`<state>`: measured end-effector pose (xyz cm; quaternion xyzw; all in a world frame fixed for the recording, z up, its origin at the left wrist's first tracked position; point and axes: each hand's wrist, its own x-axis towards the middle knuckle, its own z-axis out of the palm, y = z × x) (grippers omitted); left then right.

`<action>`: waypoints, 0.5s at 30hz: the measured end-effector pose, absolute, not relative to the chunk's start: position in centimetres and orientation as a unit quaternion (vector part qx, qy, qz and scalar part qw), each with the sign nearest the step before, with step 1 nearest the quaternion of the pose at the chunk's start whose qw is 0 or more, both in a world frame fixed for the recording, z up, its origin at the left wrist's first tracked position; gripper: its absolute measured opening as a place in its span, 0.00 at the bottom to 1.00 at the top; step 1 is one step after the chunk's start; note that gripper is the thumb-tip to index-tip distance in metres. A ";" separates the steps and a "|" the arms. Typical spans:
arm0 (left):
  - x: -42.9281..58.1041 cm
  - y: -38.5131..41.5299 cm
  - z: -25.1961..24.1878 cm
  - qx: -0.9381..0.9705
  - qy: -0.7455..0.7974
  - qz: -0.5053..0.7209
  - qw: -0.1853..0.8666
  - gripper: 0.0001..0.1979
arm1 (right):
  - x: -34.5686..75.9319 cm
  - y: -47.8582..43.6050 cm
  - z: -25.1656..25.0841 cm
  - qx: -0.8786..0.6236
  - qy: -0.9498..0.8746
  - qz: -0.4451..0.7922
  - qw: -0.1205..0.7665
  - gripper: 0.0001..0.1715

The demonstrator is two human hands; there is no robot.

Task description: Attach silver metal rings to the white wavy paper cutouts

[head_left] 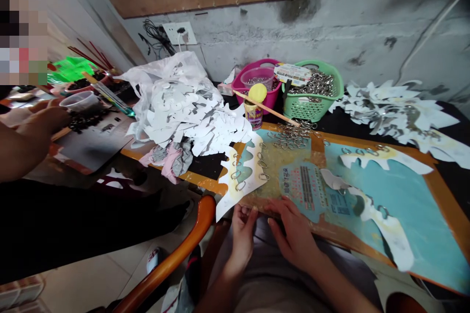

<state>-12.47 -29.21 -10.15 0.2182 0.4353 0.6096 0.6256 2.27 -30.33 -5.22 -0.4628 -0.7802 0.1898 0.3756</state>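
Note:
At the front edge of the work board (422,205), my left hand (243,234) is closed, its fingers curled towards the thumb; what it holds, if anything, I cannot make out. My right hand (295,234) is beside it, thumb apart and fingers stretched onto the board's edge, holding nothing visible. Just beyond my left hand lies a jagged white paper cutout (229,200) with metal rings along it. Two more cutouts, a curved one (398,242) and an upper one (389,159), bear rings on the right. Loose metal rings (292,137) are heaped at the back.
Behind stand a pink basket (240,80), a green basket (304,102) of metal pieces, and a small tub (253,115) with a stick across it. White cutouts (198,112) pile left, more cutouts (396,107) right. A wooden chair arm (176,259) and another person's hand (33,132) are left.

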 end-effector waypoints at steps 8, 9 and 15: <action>-12.4 -28.7 -10.6 0.231 0.454 0.613 0.604 0.22 | 2.2 -30.3 -5.2 -0.463 -0.780 0.192 0.375 0.27; -12.4 -28.6 -10.6 0.234 0.454 0.613 0.603 0.23 | 2.2 -30.4 -5.2 -0.465 -0.779 0.192 0.373 0.27; -12.1 -28.3 -10.0 0.283 0.512 0.599 0.547 0.29 | 2.1 -30.4 -5.4 -0.466 -0.781 0.186 0.371 0.25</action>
